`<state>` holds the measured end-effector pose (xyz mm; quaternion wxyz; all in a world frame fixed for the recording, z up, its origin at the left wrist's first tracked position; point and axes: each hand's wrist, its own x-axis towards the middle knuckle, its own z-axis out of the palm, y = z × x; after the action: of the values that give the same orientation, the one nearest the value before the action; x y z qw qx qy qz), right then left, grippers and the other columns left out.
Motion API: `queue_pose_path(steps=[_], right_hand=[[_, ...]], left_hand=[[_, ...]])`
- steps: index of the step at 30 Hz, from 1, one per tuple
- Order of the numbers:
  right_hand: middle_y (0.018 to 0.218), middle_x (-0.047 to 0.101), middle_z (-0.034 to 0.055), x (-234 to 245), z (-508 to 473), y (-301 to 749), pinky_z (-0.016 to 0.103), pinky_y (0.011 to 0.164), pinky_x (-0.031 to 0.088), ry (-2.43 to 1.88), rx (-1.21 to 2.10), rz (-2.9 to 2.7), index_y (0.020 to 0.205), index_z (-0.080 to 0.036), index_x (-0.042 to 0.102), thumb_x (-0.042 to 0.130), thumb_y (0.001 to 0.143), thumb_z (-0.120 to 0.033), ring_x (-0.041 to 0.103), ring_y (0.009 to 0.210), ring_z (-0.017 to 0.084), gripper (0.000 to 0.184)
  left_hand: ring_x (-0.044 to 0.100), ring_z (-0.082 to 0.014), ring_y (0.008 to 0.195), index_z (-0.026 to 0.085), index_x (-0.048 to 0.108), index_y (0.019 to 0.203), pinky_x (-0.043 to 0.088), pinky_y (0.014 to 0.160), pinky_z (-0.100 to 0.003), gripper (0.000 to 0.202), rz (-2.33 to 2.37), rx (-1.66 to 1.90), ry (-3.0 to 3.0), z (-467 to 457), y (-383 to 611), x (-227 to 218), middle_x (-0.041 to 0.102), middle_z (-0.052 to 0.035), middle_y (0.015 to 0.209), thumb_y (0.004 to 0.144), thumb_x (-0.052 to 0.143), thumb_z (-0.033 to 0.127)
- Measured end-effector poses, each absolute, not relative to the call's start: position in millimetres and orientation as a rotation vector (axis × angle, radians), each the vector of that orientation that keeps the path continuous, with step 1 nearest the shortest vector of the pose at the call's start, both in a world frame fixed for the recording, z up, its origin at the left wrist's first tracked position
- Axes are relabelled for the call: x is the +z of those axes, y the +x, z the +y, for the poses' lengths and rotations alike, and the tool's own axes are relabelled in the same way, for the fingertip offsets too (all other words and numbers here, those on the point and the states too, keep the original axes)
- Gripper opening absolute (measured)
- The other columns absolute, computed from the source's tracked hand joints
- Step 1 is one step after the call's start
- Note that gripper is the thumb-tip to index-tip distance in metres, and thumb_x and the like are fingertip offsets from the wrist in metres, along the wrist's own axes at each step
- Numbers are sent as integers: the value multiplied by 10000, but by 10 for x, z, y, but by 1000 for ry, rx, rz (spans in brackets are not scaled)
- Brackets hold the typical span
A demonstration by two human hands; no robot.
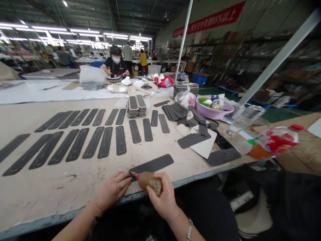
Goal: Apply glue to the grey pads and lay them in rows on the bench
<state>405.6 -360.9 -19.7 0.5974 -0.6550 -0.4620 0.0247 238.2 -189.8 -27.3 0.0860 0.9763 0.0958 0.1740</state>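
Observation:
A dark grey rounded strip lies slantwise near the front edge of the table. My right hand is wrapped round a squeeze bottle with brownish contents. The bottle is tipped to the left, and its red nozzle is at the strip's left end. Beside that same end, my left hand lies on the table with fingers stretched out, fingertips at the strip's edge. Further off, two rows of dark strips are laid out, many with shiny wet-looking lines along them.
Stacked pale-edged pieces stand behind the rows. To the right are loose dark strips, a purple basin, a glass jar and a tilted drink bottle. A masked person sits across the table.

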Motion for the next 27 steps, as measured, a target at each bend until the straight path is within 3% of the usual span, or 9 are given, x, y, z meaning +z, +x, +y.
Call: queue_pose_path(steps=[11,21,27], right_hand=[[883,573,39,-200,-3777,4340,345,695,513,-1696,-100,-995,1016,-216,514,591,756,-181,594,789,213,273],[908,577,62,-212,-3996,4854,389,760,496,-1925,-330,-753,1001,-204,511,578,811,-285,587,839,242,217],[913,590,69,-262,-4005,4888,395,753,505,-1895,-380,-764,1002,-197,528,604,811,-317,589,839,246,238]], left_hand=[[640,-160,951,204,698,999,529,904,-277,239,263,611,2924,-1833,2355,-352,715,-50,1000,921,474,234],[653,-145,919,227,686,978,535,865,-228,181,123,750,2935,-1724,2378,-386,717,-27,983,886,531,231],[641,-134,916,217,687,986,524,864,-226,216,123,768,2923,-1758,2373,-389,705,-34,975,906,487,195]])
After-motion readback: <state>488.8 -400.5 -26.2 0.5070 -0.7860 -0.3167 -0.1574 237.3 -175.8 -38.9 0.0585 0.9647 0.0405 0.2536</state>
